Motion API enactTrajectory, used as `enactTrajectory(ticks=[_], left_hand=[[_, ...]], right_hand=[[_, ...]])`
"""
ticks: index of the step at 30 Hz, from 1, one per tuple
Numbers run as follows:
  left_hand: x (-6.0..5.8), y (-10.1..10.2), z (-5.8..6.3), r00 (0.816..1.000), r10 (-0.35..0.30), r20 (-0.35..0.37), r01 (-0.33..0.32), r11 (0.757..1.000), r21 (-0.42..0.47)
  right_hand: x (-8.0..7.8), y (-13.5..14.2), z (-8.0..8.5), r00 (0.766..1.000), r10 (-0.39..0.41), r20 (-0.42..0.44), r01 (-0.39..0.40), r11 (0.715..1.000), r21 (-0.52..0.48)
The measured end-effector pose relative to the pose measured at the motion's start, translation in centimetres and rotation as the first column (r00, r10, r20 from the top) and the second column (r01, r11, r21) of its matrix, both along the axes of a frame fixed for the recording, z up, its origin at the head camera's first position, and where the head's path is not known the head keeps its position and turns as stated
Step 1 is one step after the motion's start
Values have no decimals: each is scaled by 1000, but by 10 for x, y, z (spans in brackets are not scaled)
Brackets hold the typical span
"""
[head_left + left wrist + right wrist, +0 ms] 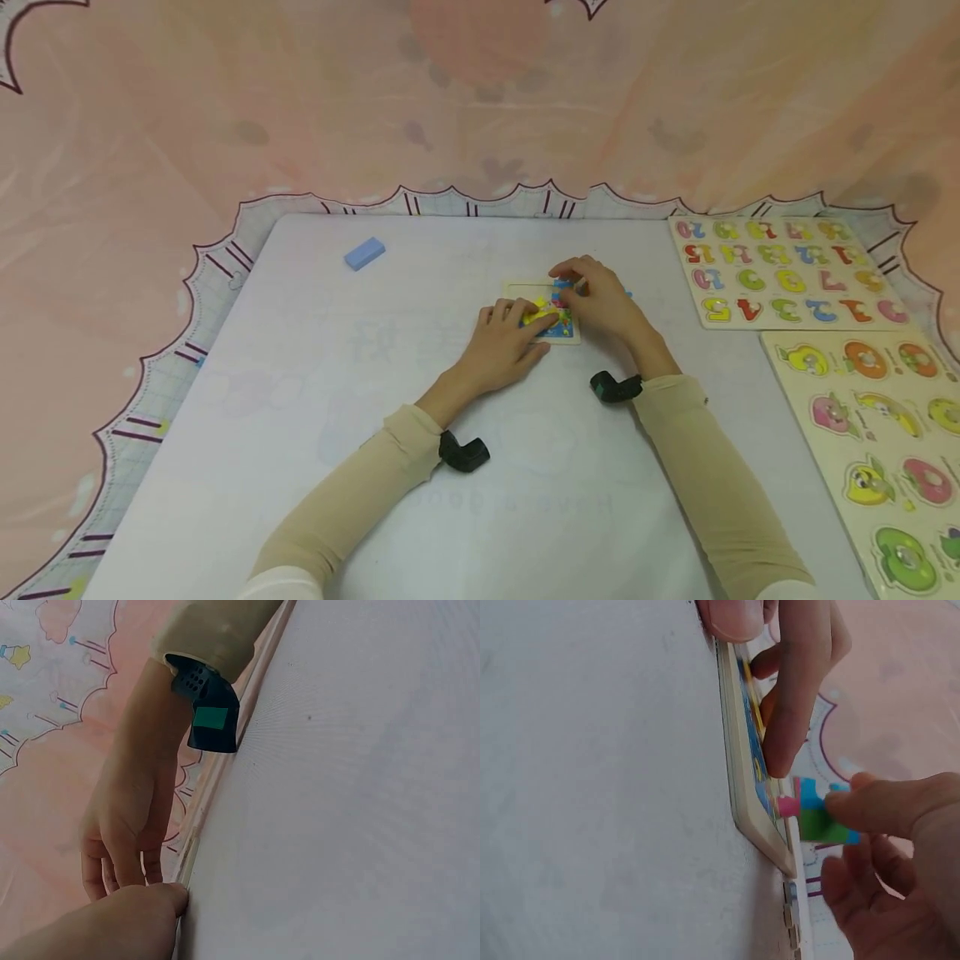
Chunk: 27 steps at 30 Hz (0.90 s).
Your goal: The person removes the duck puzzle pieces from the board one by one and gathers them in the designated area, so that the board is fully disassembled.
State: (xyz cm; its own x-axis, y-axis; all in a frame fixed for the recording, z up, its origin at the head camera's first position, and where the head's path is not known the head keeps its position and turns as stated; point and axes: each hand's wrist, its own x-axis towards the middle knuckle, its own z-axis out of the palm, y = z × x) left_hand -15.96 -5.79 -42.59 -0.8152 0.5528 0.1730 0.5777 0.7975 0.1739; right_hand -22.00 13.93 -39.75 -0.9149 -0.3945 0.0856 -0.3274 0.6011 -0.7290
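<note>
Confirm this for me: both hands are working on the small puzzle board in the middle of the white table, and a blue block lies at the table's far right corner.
Not quite. The blue block lies toward the far left corner, as the head view shows. The rest holds: the left hand and right hand are both on the small puzzle board in the middle of the white table.
</note>
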Motion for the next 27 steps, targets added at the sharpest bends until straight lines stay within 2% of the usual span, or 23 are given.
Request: enactTrajectory(ticks=[4, 7, 13, 18, 27], left_hand=[[0, -1, 1, 1000, -2, 8, 2, 1000, 24], [0, -1, 1, 1000, -3, 9, 2, 999, 32], [0, 0, 0, 1000, 0, 15, 0, 999, 41], [-1, 0, -1, 1000, 4, 12, -5, 999, 42], [0, -1, 0, 1000, 4, 7, -4, 998, 58]], right_hand=[[1, 1, 2, 998, -7, 70, 11, 998, -62], [1, 1, 2, 995, -18, 98, 23, 998, -52], [1, 4, 1, 994, -80, 70, 81, 997, -17], [-1, 10, 1, 992, -115, 43, 117, 993, -27], [-3, 19, 2, 990, -138, 32, 140, 989, -45]])
